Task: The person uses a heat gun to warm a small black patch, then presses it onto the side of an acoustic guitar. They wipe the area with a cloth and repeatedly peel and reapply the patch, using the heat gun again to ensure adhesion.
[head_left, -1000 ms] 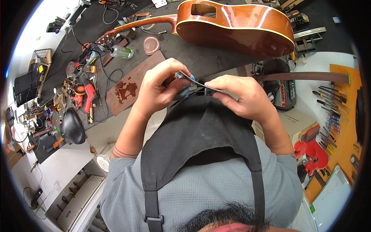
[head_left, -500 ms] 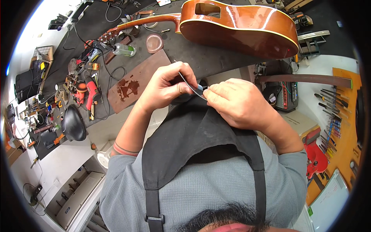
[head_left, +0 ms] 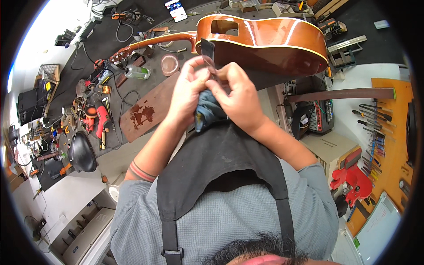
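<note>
Both my hands are raised close together above the bench's near edge. A thin, flat dark strip [head_left: 207,49] stands up from between their fingertips, its lower end hidden. My left hand [head_left: 187,86] is closed, pinching the strip from the left. From the right, the fingers of my right hand [head_left: 236,95] close on the strip's lower part. Below the fingers hangs a bunched blue-grey cloth [head_left: 206,111], against the left palm; which fingers grip it is hidden. Just beyond the hands, a glossy brown acoustic guitar [head_left: 265,37] lies on its side, its neck pointing left.
A brown board [head_left: 145,108] with dark wet patches lies left of my hands. Past it are a round dish [head_left: 170,65] and a clear bottle [head_left: 138,72]. Tools and a red heat gun [head_left: 102,117] crowd the left. Files [head_left: 375,117] hang at right, near a red clamp-like tool [head_left: 355,183].
My hands have moved up and slightly left, and the right hand has turned upright. The strip now points upward. The blue-grey cloth, mostly hidden before, shows below the fingers.
</note>
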The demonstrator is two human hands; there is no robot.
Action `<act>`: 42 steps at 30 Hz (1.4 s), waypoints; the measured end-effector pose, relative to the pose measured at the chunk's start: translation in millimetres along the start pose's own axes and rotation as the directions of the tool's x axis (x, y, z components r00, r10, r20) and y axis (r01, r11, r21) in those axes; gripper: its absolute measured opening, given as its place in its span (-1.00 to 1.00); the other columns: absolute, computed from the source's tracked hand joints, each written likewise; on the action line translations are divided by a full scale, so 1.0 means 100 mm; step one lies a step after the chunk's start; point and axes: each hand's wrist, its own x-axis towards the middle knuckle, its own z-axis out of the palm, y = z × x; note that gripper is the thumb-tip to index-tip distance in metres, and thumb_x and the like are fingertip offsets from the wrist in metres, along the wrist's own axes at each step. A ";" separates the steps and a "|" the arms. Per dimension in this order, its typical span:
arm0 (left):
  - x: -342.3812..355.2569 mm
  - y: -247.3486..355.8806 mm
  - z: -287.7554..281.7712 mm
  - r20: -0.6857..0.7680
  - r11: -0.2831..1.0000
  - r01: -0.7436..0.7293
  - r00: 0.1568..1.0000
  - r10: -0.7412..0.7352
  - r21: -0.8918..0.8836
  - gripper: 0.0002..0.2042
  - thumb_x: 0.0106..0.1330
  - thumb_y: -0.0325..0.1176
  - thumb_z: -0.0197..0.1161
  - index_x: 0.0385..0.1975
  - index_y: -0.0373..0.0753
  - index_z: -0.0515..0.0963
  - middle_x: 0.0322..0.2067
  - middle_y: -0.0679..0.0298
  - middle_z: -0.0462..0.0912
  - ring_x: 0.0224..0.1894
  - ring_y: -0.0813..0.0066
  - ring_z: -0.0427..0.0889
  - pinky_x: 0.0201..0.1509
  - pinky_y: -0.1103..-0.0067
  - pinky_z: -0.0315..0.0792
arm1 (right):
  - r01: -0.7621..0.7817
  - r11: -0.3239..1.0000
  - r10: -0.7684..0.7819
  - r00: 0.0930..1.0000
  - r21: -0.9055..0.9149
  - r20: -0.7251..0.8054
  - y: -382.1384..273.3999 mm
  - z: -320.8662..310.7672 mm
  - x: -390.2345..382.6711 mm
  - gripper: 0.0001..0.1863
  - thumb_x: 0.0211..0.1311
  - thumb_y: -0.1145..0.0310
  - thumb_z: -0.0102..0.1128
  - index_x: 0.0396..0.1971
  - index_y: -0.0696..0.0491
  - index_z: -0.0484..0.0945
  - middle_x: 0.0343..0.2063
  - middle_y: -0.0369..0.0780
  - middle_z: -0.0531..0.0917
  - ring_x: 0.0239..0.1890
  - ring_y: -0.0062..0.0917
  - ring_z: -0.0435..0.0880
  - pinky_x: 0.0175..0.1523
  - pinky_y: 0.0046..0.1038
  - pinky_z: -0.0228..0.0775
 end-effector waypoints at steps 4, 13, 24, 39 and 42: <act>0.66 0.49 -0.24 0.077 0.797 -0.171 0.985 0.155 0.579 -0.71 0.69 -0.39 0.24 0.28 -0.30 0.63 0.13 0.23 0.77 0.05 0.48 0.75 0.26 0.49 0.59 | 0.242 0.926 -0.192 0.962 -0.290 0.193 0.16 -0.19 0.15 -0.68 0.35 0.29 0.52 -0.01 0.11 0.67 -0.03 -0.07 0.69 0.03 -0.06 0.74 0.09 -0.08 0.61; 2.04 0.87 -0.01 0.251 0.309 -0.254 0.967 0.051 0.916 -0.82 0.51 -0.38 0.38 -0.04 -0.30 0.80 -0.27 0.15 0.86 -0.16 0.40 0.80 -0.04 0.38 0.64 | 0.350 0.568 -0.375 0.916 -0.745 0.144 0.92 -0.83 1.05 -0.64 0.53 0.36 0.33 0.23 0.08 0.60 0.05 -0.13 0.77 0.08 -0.25 0.77 0.27 -0.19 0.57; 2.13 0.83 -0.14 0.255 0.451 -0.256 0.965 0.064 0.855 -0.86 0.56 -0.38 0.37 -0.06 -0.30 0.73 -0.30 0.22 0.81 -0.31 0.47 0.74 -0.17 0.45 0.64 | 0.187 0.515 -0.189 0.977 -0.837 0.102 0.78 -0.66 1.12 -0.61 0.45 0.25 0.38 0.16 0.09 0.64 0.14 -0.07 0.68 0.28 -0.08 0.63 0.49 0.01 0.34; 0.88 -0.12 0.28 0.108 0.905 -0.263 0.965 0.241 0.333 -0.75 0.55 -0.39 0.36 0.02 -0.47 0.70 -0.18 0.19 0.85 -0.14 0.51 0.78 0.09 0.52 0.63 | -0.490 0.861 0.446 0.858 0.140 0.256 0.93 -0.68 1.49 -0.63 0.66 0.23 0.33 0.25 0.11 0.58 -0.26 -0.38 0.63 -0.32 -0.72 0.60 -0.15 -0.59 0.57; 0.85 -0.07 0.11 0.117 0.879 -0.184 0.982 0.148 0.439 -0.78 0.56 -0.39 0.34 -0.01 -0.45 0.71 -0.18 0.17 0.85 -0.13 0.50 0.81 0.12 0.52 0.64 | -0.396 0.917 0.375 0.899 0.053 0.227 1.09 -0.70 1.71 -0.61 0.66 0.24 0.32 0.26 0.16 0.58 -0.22 -0.32 0.70 -0.36 -0.71 0.59 -0.21 -0.60 0.54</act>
